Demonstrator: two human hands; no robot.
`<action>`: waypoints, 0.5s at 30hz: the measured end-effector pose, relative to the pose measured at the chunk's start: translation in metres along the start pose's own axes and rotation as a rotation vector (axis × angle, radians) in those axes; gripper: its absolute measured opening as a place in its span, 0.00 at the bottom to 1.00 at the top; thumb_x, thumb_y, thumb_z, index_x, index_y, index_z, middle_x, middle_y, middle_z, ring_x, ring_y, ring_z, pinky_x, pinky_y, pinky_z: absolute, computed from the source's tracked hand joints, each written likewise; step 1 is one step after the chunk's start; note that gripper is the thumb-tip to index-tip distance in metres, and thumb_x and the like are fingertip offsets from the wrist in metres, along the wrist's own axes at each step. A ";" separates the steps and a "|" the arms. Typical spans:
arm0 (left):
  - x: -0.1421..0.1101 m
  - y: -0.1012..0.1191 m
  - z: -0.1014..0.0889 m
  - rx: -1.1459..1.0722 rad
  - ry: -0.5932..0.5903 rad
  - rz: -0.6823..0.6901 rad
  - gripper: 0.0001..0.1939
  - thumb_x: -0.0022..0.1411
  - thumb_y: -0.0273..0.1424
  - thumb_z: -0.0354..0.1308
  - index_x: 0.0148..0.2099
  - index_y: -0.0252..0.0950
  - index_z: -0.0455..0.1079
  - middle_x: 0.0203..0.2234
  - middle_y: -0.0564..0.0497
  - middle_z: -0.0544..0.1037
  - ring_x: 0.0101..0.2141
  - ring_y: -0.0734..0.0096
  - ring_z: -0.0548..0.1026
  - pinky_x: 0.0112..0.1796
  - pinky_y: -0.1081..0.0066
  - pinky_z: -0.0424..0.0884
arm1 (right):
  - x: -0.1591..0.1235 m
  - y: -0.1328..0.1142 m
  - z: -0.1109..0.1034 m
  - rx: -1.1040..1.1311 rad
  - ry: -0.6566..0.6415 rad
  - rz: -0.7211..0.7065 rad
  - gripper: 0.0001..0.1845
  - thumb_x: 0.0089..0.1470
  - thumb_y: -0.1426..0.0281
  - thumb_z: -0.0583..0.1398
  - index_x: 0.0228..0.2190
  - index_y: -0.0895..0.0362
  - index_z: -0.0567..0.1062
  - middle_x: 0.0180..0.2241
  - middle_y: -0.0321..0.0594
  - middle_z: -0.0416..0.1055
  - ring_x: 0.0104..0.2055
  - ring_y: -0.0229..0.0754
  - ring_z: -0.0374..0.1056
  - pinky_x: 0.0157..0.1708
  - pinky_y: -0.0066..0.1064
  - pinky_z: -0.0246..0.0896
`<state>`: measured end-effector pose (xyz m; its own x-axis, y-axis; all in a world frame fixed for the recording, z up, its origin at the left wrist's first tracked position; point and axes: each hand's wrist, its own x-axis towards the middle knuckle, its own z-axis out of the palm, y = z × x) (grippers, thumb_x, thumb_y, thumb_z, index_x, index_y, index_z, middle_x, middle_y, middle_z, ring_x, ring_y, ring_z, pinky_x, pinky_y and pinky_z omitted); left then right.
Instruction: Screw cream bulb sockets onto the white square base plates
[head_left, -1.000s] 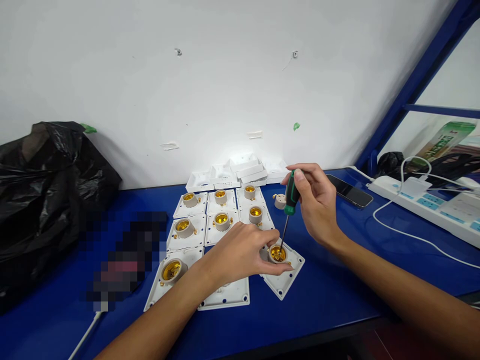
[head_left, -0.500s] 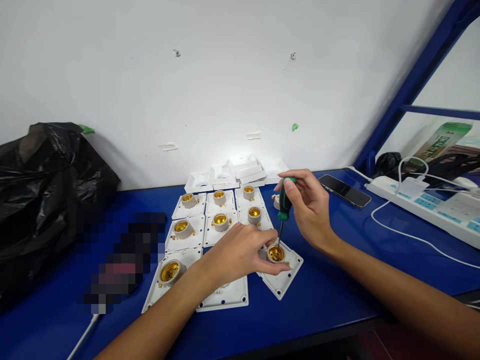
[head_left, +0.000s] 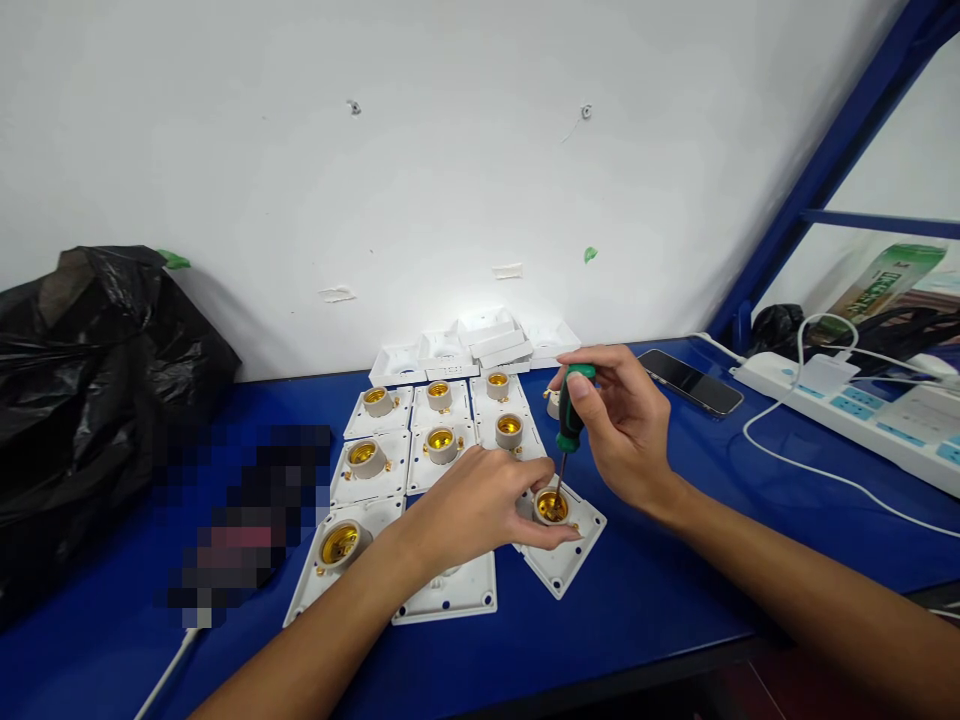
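Observation:
A green-and-black screwdriver point(head_left: 571, 412) is gripped by its handle in my right hand point(head_left: 626, 425), its shaft slanting down into a brass-lined lamp socket point(head_left: 553, 507). That socket sits on a square white base plate point(head_left: 564, 562) turned at an angle on the table. My left hand point(head_left: 495, 505) has its thumb and fingers closed round the socket's rim. Under my left forearm a white plate point(head_left: 457, 598) is partly hidden. Several more plates with sockets, one socket point(head_left: 341, 545) at the near left, lie in rows to the left and behind.
White square covers point(head_left: 450, 350) are piled against the wall. To the right are a phone point(head_left: 690, 382) and a power strip point(head_left: 855, 410) with white cables. A black plastic bag point(head_left: 97, 390) and a blurred-out dark object point(head_left: 255, 520) lie left on the blue table point(head_left: 637, 620).
My right hand and the screwdriver handle have shifted slightly right and down, with the grip turned a little. My left hand and the socket have stayed put.

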<state>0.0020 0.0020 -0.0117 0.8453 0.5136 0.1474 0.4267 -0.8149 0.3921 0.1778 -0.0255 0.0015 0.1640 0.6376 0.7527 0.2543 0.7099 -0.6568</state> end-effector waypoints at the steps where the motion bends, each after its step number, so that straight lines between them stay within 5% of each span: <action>1: 0.000 0.000 0.000 0.001 0.001 0.003 0.27 0.60 0.56 0.63 0.28 0.38 0.63 0.15 0.62 0.53 0.18 0.77 0.51 0.24 0.70 0.45 | 0.000 0.000 0.000 0.000 0.001 -0.001 0.07 0.65 0.67 0.61 0.45 0.50 0.76 0.35 0.34 0.73 0.34 0.36 0.71 0.28 0.29 0.68; 15: -0.001 -0.004 0.002 -0.039 0.015 0.012 0.27 0.57 0.57 0.65 0.31 0.39 0.64 0.16 0.63 0.51 0.19 0.77 0.48 0.24 0.70 0.45 | 0.003 -0.003 -0.002 -0.019 0.090 -0.040 0.07 0.64 0.68 0.61 0.44 0.52 0.77 0.35 0.36 0.73 0.34 0.37 0.71 0.28 0.29 0.67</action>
<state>0.0005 0.0041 -0.0148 0.8453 0.5082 0.1652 0.4037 -0.8099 0.4256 0.1795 -0.0260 0.0056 0.2383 0.5784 0.7802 0.2806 0.7281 -0.6255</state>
